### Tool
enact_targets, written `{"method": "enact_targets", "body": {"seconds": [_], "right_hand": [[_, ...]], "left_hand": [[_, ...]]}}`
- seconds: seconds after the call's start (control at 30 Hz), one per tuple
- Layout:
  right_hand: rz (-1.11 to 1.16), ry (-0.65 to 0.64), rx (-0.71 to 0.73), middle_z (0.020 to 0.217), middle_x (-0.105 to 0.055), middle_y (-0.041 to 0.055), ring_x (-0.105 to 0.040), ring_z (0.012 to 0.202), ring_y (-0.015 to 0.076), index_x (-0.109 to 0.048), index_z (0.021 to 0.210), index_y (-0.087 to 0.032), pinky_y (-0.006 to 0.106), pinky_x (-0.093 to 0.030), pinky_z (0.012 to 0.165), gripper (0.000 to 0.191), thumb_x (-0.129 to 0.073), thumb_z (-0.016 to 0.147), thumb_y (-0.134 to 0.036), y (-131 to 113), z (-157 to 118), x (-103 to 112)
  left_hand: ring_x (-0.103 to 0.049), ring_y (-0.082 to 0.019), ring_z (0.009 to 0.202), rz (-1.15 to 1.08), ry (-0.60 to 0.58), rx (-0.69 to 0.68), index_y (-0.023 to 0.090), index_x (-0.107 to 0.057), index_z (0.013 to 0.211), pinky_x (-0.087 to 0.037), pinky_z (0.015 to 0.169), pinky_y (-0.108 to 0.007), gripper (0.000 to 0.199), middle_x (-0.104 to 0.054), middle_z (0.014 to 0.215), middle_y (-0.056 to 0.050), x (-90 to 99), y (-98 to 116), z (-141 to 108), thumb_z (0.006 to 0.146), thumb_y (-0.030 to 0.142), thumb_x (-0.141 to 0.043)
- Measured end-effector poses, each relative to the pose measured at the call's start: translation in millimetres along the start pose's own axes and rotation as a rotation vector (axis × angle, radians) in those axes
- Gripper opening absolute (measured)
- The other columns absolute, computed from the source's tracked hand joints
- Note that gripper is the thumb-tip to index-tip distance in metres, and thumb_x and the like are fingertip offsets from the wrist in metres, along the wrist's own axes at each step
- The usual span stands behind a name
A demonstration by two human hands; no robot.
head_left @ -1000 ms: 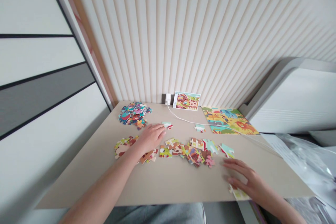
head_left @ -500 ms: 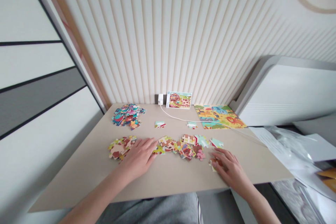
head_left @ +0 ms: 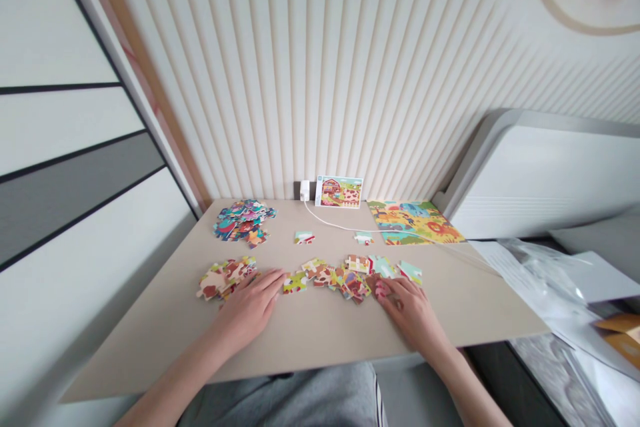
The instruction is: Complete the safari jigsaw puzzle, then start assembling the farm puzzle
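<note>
Grip-wise, neither hand is obviously clamped on anything: the left hand (head_left: 249, 312) lies flat and open on the tabletop (head_left: 150, 340), its fingertips just beside a lime-green jigsaw piece (head_left: 295, 282). The right hand (head_left: 411, 313) is curled lightly over the end of a messy strip of jigsaw pieces (head_left: 345, 278), and honestly I can't tell if its fingers (head_left: 389, 290) are pinching a pinkish piece or just resting there. Going by the farm picture card (head_left: 339, 191), that strip runs right in front of it, nearer the person. A cream-and-red heap of pieces (head_left: 223, 279) sits front-left of the card, right by the left hand, and a teal-heavy pile (head_left: 243, 221) lies left of the card. One loose white-and-red piece (head_left: 304, 237) sits just in front of the card, with a pale teal one (head_left: 364, 238) front-right. A jungle-animal jigsaw sheet (head_left: 413, 222) lies to the card's right.
</note>
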State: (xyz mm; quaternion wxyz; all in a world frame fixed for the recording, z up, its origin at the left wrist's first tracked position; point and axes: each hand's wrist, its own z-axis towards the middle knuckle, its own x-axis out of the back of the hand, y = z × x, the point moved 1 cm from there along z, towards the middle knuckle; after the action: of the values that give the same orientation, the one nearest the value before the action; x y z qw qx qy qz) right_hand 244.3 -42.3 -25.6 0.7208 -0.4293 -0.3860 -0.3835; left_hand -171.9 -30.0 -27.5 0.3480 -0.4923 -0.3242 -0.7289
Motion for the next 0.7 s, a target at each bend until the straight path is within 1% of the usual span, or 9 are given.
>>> {"method": "enact_targets", "body": {"seconds": [0.1,0.17,0.23,0.3,0.4,0.47,0.53,0.6,0.7], "right_hand": [[0.056,0.061,-0.016,0.127,-0.071,0.0115,-0.065,0.122,0.0316,-0.065,0.134,-0.027,0.049,-0.054,0.101,0.041,-0.056,0.100,-0.049,10,-2,0],[0.078,0.118,-0.033,0.129,-0.070,0.0119,-0.066,0.122,0.0313,-0.064,0.136,-0.026,0.048,-0.054,0.100,0.043,-0.056,0.101,-0.048,14,-3,4],[0.107,0.148,-0.035,0.129,-0.071,0.0118,-0.066,0.121,0.0310,-0.064,0.136,-0.026,0.048,-0.055,0.100,0.042,-0.056,0.101,-0.048,13,-3,11],[0.164,0.120,0.000,0.128,-0.071,0.0113,-0.066,0.120,0.0299,-0.064,0.136,-0.026,0.047,-0.055,0.101,0.041,-0.058,0.101,-0.047,4,-2,18],[0.256,0.008,0.098,0.129,-0.071,0.0095,-0.067,0.119,0.0277,-0.064,0.136,-0.029,0.044,-0.056,0.100,0.039,-0.059,0.101,-0.045,-25,-1,22],[0.291,-0.063,0.175,0.130,-0.071,0.0085,-0.066,0.120,0.0267,-0.063,0.137,-0.030,0.044,-0.055,0.101,0.037,-0.059,0.102,-0.042,-52,0,17],[0.323,-0.117,0.284,0.131,-0.071,0.0076,-0.065,0.122,0.0246,-0.064,0.137,-0.030,0.044,-0.053,0.105,0.034,-0.056,0.104,-0.036,-78,1,8],[0.337,-0.136,0.380,0.130,-0.072,0.0065,-0.066,0.119,0.0223,-0.066,0.133,-0.029,0.043,-0.051,0.107,0.030,-0.054,0.105,-0.031,-101,4,-4],[0.283,-0.113,0.473,0.125,-0.075,0.0056,-0.066,0.116,0.0220,-0.069,0.126,-0.027,0.043,-0.051,0.104,0.026,-0.056,0.105,-0.028,-123,9,-18]], "left_hand": [[-0.054,-0.023,0.139,0.014,0.008,-0.007,0.029,-0.054,0.150,-0.038,0.119,-0.044,0.052,-0.059,0.150,-0.003,-1.1,4,1,0.101,0.017,-0.041],[-0.052,-0.025,0.140,0.023,0.021,0.002,0.030,-0.053,0.151,-0.037,0.119,-0.047,0.054,-0.058,0.151,-0.004,-2.5,9,5,0.100,0.015,-0.041],[-0.053,-0.027,0.139,0.035,0.041,0.024,0.031,-0.054,0.150,-0.037,0.119,-0.051,0.050,-0.058,0.151,-0.005,-4.2,15,11,0.103,0.020,-0.042],[-0.054,-0.029,0.138,0.046,0.064,0.044,0.029,-0.058,0.146,-0.037,0.119,-0.054,0.043,-0.060,0.148,-0.007,-5.4,22,18,0.105,0.031,-0.043],[-0.052,-0.032,0.138,0.080,0.095,0.055,0.025,-0.062,0.141,-0.035,0.119,-0.057,0.041,-0.060,0.147,-0.010,-5.4,32,27,0.106,0.039,-0.044],[-0.050,-0.034,0.141,0.106,0.124,0.060,0.022,-0.061,0.142,-0.034,0.120,-0.059,0.042,-0.058,0.149,-0.013,-3.8,36,28,0.106,0.037,-0.044],[-0.048,-0.034,0.142,0.109,0.156,0.056,0.019,-0.058,0.143,-0.034,0.120,-0.059,0.042,-0.057,0.150,-0.015,-0.6,40,23,0.106,0.033,-0.045],[-0.050,-0.032,0.140,0.079,0.183,0.036,0.019,-0.059,0.142,-0.036,0.120,-0.057,0.041,-0.059,0.146,-0.014,4.3,45,14,0.105,0.029,-0.046],[-0.056,-0.029,0.133,0.004,0.212,-0.010,0.021,-0.065,0.132,-0.039,0.119,-0.055,0.034,-0.065,0.135,-0.011,14.3,54,-1,0.104,0.023,-0.046]]}}
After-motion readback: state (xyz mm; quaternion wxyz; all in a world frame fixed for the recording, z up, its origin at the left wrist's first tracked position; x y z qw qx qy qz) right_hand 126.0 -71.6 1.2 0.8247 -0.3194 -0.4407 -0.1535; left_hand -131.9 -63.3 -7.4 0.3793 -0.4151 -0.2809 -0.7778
